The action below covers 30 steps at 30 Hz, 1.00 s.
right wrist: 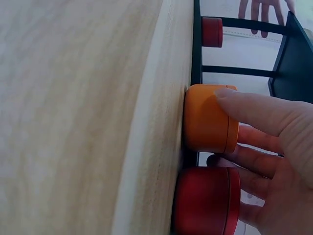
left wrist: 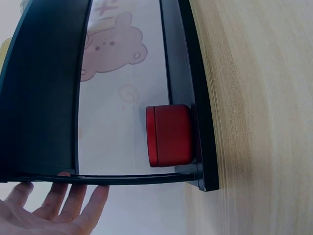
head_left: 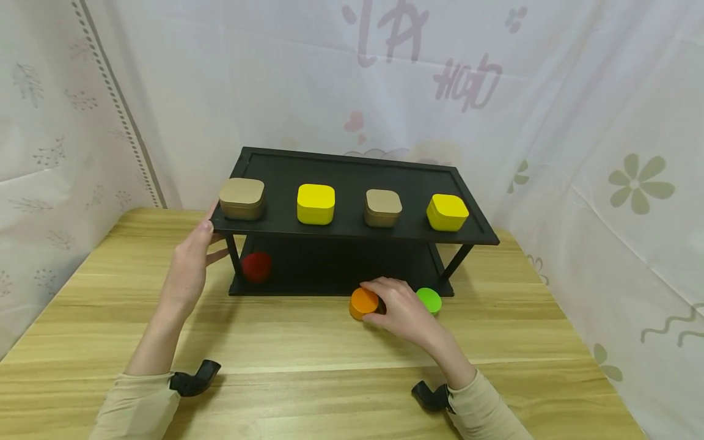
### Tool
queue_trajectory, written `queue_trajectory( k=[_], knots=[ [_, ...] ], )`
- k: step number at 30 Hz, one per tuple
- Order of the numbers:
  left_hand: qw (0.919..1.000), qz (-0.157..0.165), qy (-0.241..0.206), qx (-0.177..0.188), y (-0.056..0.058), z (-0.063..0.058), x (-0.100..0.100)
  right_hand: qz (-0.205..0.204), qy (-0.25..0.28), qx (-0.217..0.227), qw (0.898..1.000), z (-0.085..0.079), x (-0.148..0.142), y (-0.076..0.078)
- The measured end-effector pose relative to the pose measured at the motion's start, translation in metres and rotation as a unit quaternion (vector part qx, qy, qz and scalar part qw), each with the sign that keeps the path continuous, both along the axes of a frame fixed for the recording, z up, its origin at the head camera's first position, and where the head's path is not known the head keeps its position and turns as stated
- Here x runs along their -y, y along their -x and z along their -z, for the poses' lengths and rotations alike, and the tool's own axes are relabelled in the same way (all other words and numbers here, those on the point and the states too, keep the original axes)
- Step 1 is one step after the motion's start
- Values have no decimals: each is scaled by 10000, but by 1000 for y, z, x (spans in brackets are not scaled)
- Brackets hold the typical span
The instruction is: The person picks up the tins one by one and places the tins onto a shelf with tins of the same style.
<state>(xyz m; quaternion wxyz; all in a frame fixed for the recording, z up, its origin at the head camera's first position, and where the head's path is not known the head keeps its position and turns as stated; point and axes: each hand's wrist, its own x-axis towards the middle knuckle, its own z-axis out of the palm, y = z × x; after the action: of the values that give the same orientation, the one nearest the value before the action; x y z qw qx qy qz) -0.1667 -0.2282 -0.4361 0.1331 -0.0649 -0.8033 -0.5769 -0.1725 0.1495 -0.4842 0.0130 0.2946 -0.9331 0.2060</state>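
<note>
A black two-tier shelf [head_left: 341,229] stands on the wooden table. My left hand [head_left: 189,263] holds its upper left edge; in the left wrist view, fingertips [left wrist: 100,192] lie against the side bar. On the lower tier near that end sits a red tin [left wrist: 171,135]. With thumb and fingers, my right hand [head_left: 404,308] grips a round orange tin [head_left: 363,304] at the shelf's front edge. A green-lidded tin [head_left: 428,299] is partly covered by this hand in the head view. Beside the orange tin, the right wrist view shows a red tin [right wrist: 203,201].
Along the top tier's front stand a beige tin [head_left: 242,197], a yellow tin [head_left: 316,204], a second beige tin [head_left: 382,208] and a second yellow tin [head_left: 447,212]. A patterned white curtain [head_left: 341,79] hangs behind and beside the wooden table [head_left: 308,366].
</note>
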Motion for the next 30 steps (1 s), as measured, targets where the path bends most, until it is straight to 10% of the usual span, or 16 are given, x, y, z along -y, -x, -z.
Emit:
queue_trajectory(
  k=[30],
  knots=[
    [9998, 77, -108, 119, -1, 0, 0, -1, 338, 212, 9992, -12, 26, -3]
  ],
)
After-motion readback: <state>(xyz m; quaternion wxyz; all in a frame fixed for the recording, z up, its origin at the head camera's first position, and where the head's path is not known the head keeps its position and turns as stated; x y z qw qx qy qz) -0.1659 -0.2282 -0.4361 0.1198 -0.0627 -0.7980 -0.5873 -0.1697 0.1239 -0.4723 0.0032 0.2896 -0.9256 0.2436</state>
